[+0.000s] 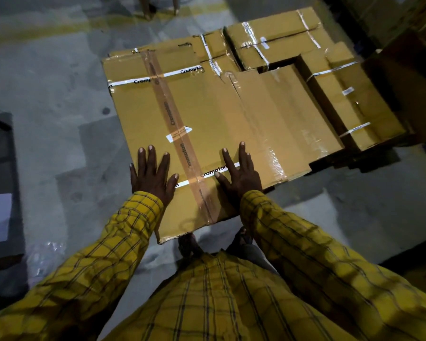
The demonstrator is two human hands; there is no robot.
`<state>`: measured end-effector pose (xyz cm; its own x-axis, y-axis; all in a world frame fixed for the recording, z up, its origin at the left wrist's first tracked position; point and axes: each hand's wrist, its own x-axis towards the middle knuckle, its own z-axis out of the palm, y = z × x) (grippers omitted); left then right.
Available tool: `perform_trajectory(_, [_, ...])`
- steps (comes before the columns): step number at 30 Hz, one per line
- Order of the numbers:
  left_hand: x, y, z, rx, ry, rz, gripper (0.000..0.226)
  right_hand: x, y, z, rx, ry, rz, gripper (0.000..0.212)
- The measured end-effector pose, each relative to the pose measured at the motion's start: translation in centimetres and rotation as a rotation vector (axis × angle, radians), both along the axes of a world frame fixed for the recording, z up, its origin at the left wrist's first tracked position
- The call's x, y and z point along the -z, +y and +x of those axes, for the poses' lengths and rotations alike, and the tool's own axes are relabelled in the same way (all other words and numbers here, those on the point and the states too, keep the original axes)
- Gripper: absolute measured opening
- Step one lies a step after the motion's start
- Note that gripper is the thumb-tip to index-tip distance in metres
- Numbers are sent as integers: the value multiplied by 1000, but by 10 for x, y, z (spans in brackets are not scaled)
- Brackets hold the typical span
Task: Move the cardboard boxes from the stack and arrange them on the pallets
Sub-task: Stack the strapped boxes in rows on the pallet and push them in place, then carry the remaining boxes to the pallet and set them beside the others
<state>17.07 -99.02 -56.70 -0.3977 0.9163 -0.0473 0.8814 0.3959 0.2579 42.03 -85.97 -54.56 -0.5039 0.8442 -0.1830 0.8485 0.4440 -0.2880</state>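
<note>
A yellow checked shirt [219, 299] fills the lower view, its two sleeves reaching forward. Both hands lie flat, fingers straight and spread, palms down on the near end of a large cardboard box [182, 114]. The left hand [153, 173] presses left of a brown tape strip [180, 134] running the box's length; the right hand [239, 173] presses right of it, over a white printed band. Neither hand grips anything. Beyond and right of this box, at least five more taped cardboard boxes [276, 38] sit packed close together at a lower level. Grey concrete floor [47, 94] surrounds them.
</note>
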Motion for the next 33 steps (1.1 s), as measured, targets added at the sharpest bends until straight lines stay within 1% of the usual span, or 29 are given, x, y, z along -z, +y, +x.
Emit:
perform_trajectory(3, [-3,4,0,21,43,-40,73,-6,5,0,-9,36,-42,80])
perform_trajectory(7, [-6,8,5,42,87,-84,75,-13,5,3,-14,2,-69,79])
perform_trajectory(12, [-2,11,18,159,63,-38,74,-14,-3,15,39,-46,-140,79])
perform_trajectory(17, [0,20,47,304,27,-2,73,-7,-7,39,60,-12,-185,80])
perform_trajectory(20, [-5,31,80,429,-77,32,72,-2,-7,67,102,57,-197,80])
perform_trajectory(24, [-22,65,141,612,-195,72,73,-5,1,123,268,143,-167,80])
perform_trajectory(26, [-33,87,174,669,-243,80,72,-12,9,157,358,171,-145,80])
perform_trajectory(28, [-39,108,204,698,-326,50,75,-19,16,194,440,176,-120,79])
perform_trajectory(31, [-40,139,247,719,-500,-45,83,-30,25,256,569,212,-106,77])
perform_trajectory(33, [-42,155,276,737,-554,-84,85,-34,28,298,643,255,-77,81])
